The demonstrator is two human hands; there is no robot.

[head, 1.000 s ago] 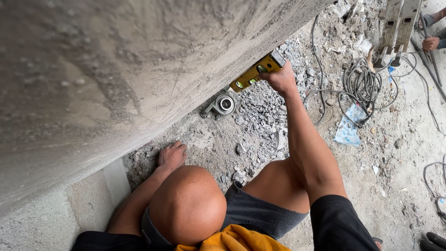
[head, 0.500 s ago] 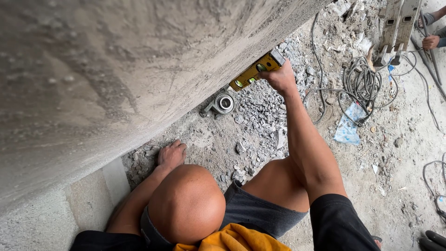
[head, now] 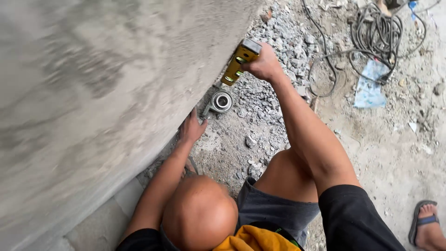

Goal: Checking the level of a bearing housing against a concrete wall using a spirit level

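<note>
Both hands have shifted since half a sec ago: the left hand point(head: 193, 128) has come up off the rubble toward the wall base, and the yellow spirit level w/ grey end cap point(head: 239, 61) now stands steeper against the grey plastered concrete wall point(head: 93, 93), its lower end nearer the round metal angle grinder point(head: 219, 102).

Right hand point(head: 265, 62) is closed around the upper end of the level, fingers wrapped, arm stretched out from the black sleeve point(head: 353, 218). Level leans tilted, long edge against the wall face, lower end just above the grinder; can't tell if they touch.

Left hand is spread fairly wide, fingers up against the bottom edge of the wall, holding nothing, just beside the grinder's handle side. Grinder lies on the ground at the foot of the wall, disc face up.

Person crouches, bare knees point(head: 288, 172) bent, dark grey shorts point(head: 274, 204), yellow cloth point(head: 255, 239) at the chest.

Ground: broken grey stone rubble point(head: 274, 42) piled along the wall, sandy dirt to the right. Coil of grey cable point(head: 376, 32) lies well apart, upper right, w/ a crumpled pale blue plastic bag point(head: 371, 83) near it. Another person's foot in a sandal point(head: 429, 223) at lower right edge.
</note>
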